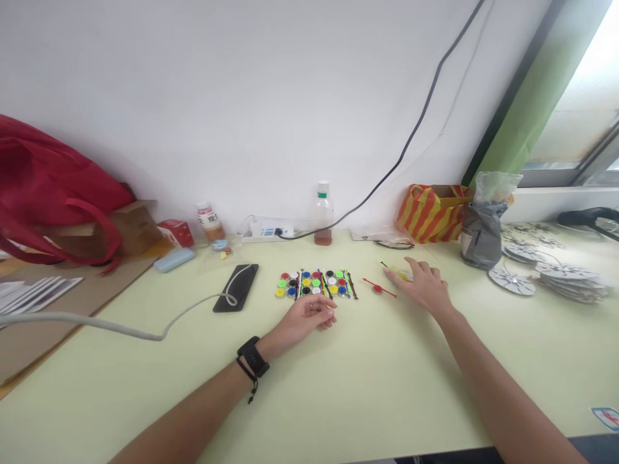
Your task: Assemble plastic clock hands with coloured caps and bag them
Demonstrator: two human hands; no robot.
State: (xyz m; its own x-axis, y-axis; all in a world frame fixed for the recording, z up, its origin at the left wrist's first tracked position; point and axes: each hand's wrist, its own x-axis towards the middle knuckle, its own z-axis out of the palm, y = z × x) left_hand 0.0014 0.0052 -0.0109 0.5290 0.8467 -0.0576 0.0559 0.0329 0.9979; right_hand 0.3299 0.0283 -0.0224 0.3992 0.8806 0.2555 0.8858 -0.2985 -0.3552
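Note:
A small grid of coloured round pieces (316,284) threaded on thin sticks lies on the pale green table (367,386). My left hand (309,318) rests just in front of the grid with its fingers curled in, nothing visible in them. To the right, my right hand (424,285) lies flat with fingers stretched out over a yellowish piece (399,271). A loose red stick with a red disc (378,288) lies just left of that hand, and a thin green stick (385,264) lies beyond the fingertips.
A black phone (236,287) with a white cable lies left of the grid. Along the wall stand a bottle (323,214), a power strip (268,229), a striped bag (434,211) and a grey bag (482,229). Flat discs (546,274) are stacked at right, a red bag (53,193) at left.

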